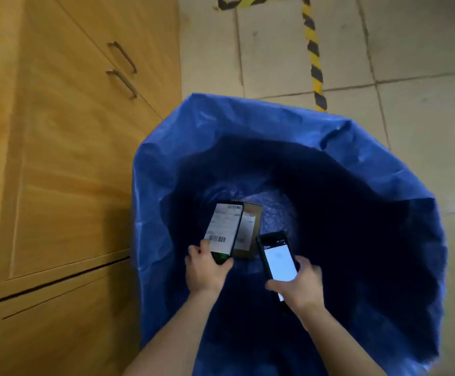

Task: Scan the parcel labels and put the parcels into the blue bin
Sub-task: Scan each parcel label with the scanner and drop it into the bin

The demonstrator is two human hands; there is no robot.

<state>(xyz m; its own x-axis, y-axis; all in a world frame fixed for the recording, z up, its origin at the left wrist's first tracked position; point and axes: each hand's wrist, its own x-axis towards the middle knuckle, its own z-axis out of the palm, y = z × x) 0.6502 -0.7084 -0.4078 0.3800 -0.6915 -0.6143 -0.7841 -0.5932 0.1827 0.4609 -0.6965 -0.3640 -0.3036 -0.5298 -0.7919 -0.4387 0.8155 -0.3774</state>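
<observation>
My left hand [206,267] grips the near end of a dark flat parcel [225,230] with a white barcode label facing up, held over the open mouth of the blue bin [356,147]. My right hand [298,287] holds a handheld scanner [278,260] with a lit white screen, just right of the parcel and also above the bin. Deep inside the bin lies a brown cardboard parcel [250,226] with a white label, partly hidden behind the held parcel.
A wooden cabinet [58,158] with two metal handles [123,69] stands directly left of the bin. Tiled floor [411,50] lies beyond the bin, marked with yellow-and-black hazard tape [314,55].
</observation>
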